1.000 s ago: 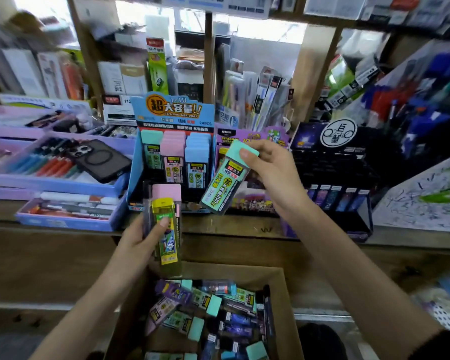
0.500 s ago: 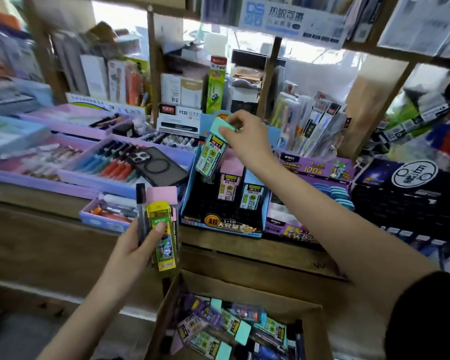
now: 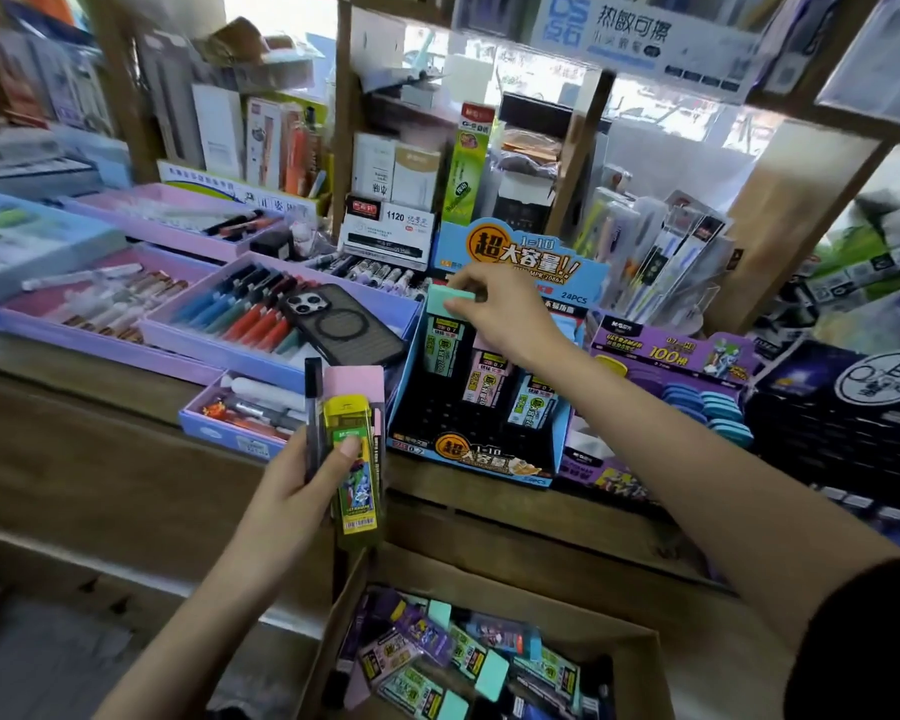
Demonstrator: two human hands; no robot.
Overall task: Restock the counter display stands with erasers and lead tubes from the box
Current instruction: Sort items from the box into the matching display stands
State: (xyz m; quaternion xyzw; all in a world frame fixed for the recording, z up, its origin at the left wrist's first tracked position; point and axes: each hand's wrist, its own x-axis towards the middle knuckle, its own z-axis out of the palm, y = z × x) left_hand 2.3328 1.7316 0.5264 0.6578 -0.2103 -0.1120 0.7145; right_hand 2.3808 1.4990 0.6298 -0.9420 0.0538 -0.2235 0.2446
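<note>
My right hand [image 3: 500,314] pinches the mint-green cap of a lead tube [image 3: 444,332] that stands in the left column of the blue counter display stand [image 3: 476,449]. A pink tube [image 3: 487,379] and a blue tube [image 3: 531,405] stand in the columns beside it. My left hand [image 3: 302,485] holds a bundle below the counter edge: a yellow-green lead tube [image 3: 354,470] in front, a pink-capped one [image 3: 354,381] and a dark slim tube [image 3: 313,407] behind. The cardboard box [image 3: 640,667] at the bottom holds several more tubes.
A black phone [image 3: 341,324] lies on a purple pen tray [image 3: 261,350] left of the stand. A purple eraser display [image 3: 671,376] and a black display box [image 3: 842,423] stand to the right. Shelves crowded with stationery rise behind the wooden counter [image 3: 541,517].
My right hand has lowered the mint-capped tube from above the stand into its left column. The view shifted slightly; my left hand keeps its bundle in the same spot.
</note>
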